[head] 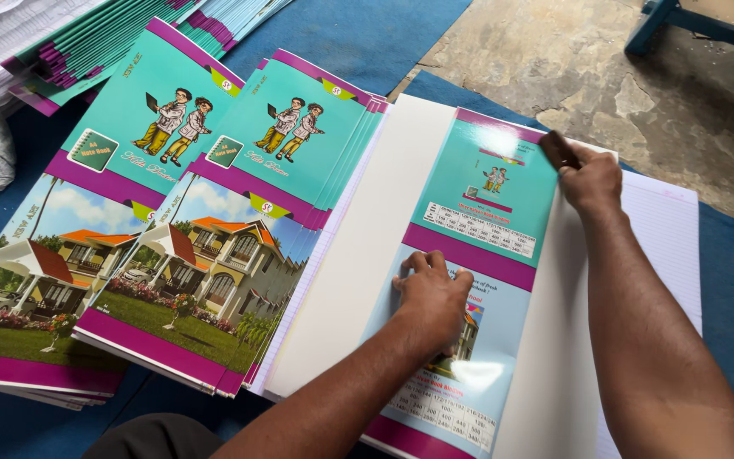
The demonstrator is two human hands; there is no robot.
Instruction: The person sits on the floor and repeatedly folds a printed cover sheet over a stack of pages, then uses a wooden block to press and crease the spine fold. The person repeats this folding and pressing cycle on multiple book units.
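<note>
Your left hand [431, 297] lay flat, fingers spread, pinning the glossy cover [477, 255] on the white sheets [358, 280] beside the stacks [214, 255], while your right hand [590, 180] gripped a dark block [559, 150] at its top corner; firm, even strokes suited best

left hand [431, 293]: bare, no ring or glove seen | right hand [590, 177]: bare, no watch seen | forearms: unsleeved to lower frame edge | dark garment seen at bottom left-centre

Cover sheet [486, 212] on white board [367, 255]; notebook stacks [172, 221] left.
</note>
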